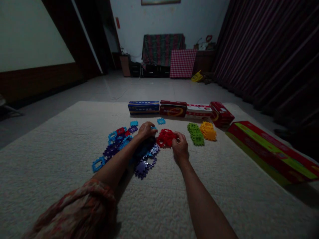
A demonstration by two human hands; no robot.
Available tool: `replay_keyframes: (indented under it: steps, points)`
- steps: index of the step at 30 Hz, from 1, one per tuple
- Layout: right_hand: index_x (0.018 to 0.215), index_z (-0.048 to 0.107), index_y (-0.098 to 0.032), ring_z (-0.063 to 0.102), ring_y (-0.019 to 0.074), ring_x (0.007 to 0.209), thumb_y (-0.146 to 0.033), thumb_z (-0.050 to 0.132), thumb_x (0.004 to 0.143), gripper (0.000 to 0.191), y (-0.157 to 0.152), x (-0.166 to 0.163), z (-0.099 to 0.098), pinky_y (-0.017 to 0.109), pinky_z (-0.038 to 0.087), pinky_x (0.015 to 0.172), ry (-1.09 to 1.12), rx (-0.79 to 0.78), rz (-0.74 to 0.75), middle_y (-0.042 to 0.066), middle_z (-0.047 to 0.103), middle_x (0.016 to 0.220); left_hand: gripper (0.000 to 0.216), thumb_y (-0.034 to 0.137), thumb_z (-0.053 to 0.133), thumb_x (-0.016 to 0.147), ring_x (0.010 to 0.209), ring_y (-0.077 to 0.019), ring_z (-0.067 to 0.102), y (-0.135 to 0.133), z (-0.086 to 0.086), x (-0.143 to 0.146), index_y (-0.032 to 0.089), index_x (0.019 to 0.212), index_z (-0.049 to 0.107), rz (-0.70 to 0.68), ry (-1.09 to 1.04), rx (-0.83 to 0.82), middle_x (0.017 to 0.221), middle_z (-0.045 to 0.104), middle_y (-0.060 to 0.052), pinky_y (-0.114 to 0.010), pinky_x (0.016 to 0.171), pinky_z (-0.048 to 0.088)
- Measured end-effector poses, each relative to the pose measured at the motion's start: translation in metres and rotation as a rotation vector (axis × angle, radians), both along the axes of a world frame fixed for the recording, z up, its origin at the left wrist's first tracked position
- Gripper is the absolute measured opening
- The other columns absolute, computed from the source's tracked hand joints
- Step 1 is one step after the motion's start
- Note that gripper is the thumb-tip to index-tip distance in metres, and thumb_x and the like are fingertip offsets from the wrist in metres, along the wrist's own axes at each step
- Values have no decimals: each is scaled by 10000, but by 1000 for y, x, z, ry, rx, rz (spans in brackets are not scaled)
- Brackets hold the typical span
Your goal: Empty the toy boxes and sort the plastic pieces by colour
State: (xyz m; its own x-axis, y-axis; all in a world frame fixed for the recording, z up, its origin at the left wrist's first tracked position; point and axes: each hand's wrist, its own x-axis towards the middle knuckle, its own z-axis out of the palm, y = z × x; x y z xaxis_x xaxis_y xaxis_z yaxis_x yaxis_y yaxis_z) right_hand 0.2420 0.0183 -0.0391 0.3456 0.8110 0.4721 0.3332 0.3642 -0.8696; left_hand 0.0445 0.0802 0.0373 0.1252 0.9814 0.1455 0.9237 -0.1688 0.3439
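Observation:
My left hand (147,130) reaches over a loose heap of blue and purple interlocking plastic tiles (113,147). Its fingers are closed around a light blue tile (154,128), of which only a small edge shows. On the right, my right hand (180,144) has its fingers and thumb at the edge of a pile of red interlocking tiles (164,138); it seems to grip one of them. Purple tiles (142,168) lie below my left wrist. A single light blue tile (161,121) rests on the mat above the red pile. A few red tiles (120,130) sit within the heap.
Green tiles (196,134) and yellow tiles (208,131) are stacked to the right. Along the back stand a blue box (144,108), a dark red box (172,109), a white and red box (198,111) and another red box (221,114). A long red-green box (271,151) borders the right side.

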Motion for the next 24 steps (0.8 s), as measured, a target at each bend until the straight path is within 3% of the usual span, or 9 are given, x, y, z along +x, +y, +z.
replay_keyframes:
  steps: [5, 11, 15, 19, 24]
  points:
    - [1017, 705, -197, 649, 229, 1007, -209, 506, 750, 334, 0, 3, 2, 402, 548, 921, -18, -17, -3, 100, 681, 1138, 321, 276, 622, 900, 1217, -240, 622, -9, 1, -22, 182, 1191, 718, 34, 22, 47, 1274, 696, -101, -329, 1083, 458]
    - [1026, 703, -176, 652, 243, 997, -231, 496, 733, 363, -1, 3, -1, 421, 558, 894, -50, -8, -8, 120, 677, 1138, 421, 237, 577, 885, 1236, -240, 618, -19, 14, -100, 213, 1291, 683, 312, 149, -64, 1330, 682, -87, -299, 1038, 470]
    - [1007, 709, -182, 647, 250, 1017, -220, 489, 725, 359, -2, 3, -2, 431, 552, 911, -101, 15, -9, 117, 684, 1120, 431, 238, 596, 848, 1208, -265, 640, -21, 15, -136, 174, 1259, 709, 380, 184, -127, 1279, 707, -137, -286, 972, 492]
    - [996, 708, -181, 647, 249, 1008, -217, 485, 723, 354, -2, 3, -1, 435, 550, 914, -130, 30, -21, 112, 690, 1097, 349, 277, 620, 833, 1107, -259, 690, -21, 10, -144, 201, 1138, 771, 362, 177, -179, 1150, 761, -121, -255, 868, 507]
    - [981, 707, -185, 649, 243, 990, -222, 489, 721, 342, -2, 4, 0, 427, 551, 905, -124, 20, -23, 105, 693, 1088, 394, 326, 615, 854, 1155, -259, 664, -24, 9, -141, 216, 1212, 737, 367, 161, -168, 1236, 730, -117, -258, 884, 492]
